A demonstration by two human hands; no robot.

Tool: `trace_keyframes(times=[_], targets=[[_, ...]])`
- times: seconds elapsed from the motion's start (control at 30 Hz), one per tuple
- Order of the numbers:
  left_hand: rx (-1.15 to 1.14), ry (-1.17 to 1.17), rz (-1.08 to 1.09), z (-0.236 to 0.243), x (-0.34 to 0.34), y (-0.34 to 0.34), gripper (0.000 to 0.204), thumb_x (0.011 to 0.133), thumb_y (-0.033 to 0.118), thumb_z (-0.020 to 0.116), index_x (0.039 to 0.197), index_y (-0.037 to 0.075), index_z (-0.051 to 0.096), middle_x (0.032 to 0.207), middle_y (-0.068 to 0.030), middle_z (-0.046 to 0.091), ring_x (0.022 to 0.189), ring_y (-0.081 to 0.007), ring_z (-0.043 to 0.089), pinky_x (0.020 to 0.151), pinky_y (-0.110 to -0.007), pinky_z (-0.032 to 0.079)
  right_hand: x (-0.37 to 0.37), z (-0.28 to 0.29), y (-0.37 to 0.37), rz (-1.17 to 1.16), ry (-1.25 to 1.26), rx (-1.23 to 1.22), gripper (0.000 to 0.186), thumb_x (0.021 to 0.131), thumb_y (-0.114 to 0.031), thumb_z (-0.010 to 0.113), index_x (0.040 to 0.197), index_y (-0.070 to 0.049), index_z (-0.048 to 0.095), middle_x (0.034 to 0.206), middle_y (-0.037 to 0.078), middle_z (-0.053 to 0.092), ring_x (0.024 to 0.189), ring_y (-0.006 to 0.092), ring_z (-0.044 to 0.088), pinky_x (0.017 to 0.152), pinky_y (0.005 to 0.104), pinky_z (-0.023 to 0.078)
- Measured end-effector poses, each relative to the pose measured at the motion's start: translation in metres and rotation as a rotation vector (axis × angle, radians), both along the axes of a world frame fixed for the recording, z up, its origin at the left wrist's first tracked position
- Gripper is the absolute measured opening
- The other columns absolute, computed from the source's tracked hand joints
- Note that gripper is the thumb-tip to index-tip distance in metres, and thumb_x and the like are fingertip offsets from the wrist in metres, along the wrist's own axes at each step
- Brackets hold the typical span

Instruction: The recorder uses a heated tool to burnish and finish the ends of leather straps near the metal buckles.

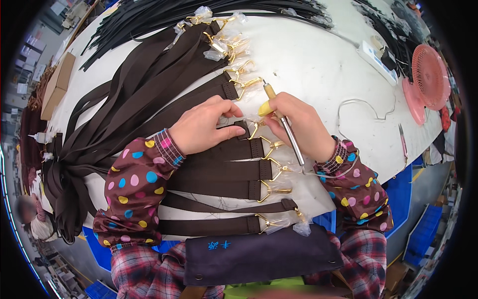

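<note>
My left hand (203, 125) is bent over the end of a dark brown webbing strap (243, 127), with the thumb resting on it and the fingers curled above. A gold metal clasp (255, 130) is fixed to that strap end. In my right hand (304, 128) is a pen-shaped tool like a soldering iron (292, 141), with a silver shaft, a yellow grip and a cord at its lower end. Its thin tip points away from me, near another strap's gold clasp (253, 82). More straps (214, 190) with gold clasps, some in clear plastic, lie side by side below my hands.
Long brown straps bunch at the left (62, 184). Black strips (199, 15) lie along the far edge. On the white table (308, 60) are a white power strip (377, 62), a pink fan (429, 77) and thin tweezers (403, 142). A cardboard box (57, 87) stands at left.
</note>
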State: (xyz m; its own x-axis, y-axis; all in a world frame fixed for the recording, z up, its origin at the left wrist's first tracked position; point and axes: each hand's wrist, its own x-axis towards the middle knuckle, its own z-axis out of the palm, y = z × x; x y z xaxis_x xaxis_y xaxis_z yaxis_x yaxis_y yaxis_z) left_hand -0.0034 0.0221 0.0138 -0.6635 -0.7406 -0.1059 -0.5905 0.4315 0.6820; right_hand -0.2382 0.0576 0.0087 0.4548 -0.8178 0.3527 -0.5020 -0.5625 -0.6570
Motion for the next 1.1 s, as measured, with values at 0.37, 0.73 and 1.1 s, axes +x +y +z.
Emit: trace_keyframes(times=[0.37,0.73,1.1], targets=[[-0.150,0.240,0.149,0.011,-0.008,0.007,0.020,0.081,0.014,0.068,0.096,0.006,0.060,0.087,-0.0040,0.056,0.069,-0.0152,0.050,0.064,-0.027,0.044,0.009,-0.019,-0.009,-0.205,-0.656,0.353,0.017,0.084,-0.004,0.065,0.096,-0.004,0.054,0.084,0.004,0.058,0.078,0.0092,0.059,0.069,0.0226,0.050],[-0.073,0.258,0.102,0.011,-0.017,-0.004,0.023,0.081,0.015,0.069,0.101,0.005,0.064,0.084,-0.0043,0.055,0.063,-0.0123,0.046,0.060,-0.026,0.042,0.003,-0.013,-0.004,-0.146,-0.320,-0.176,0.018,0.078,0.005,0.067,0.088,-0.005,0.056,0.088,0.010,0.061,0.079,0.0215,0.062,0.071,0.0288,0.048],[0.067,0.201,0.076,0.007,-0.022,-0.016,0.016,0.081,0.018,0.071,0.089,0.005,0.067,0.074,-0.0030,0.056,0.059,-0.0111,0.042,0.056,-0.026,0.039,0.004,-0.011,-0.002,-0.117,-0.293,-0.166,0.018,0.077,0.005,0.067,0.088,-0.005,0.056,0.088,0.008,0.061,0.076,0.0213,0.061,0.068,0.0275,0.048]])
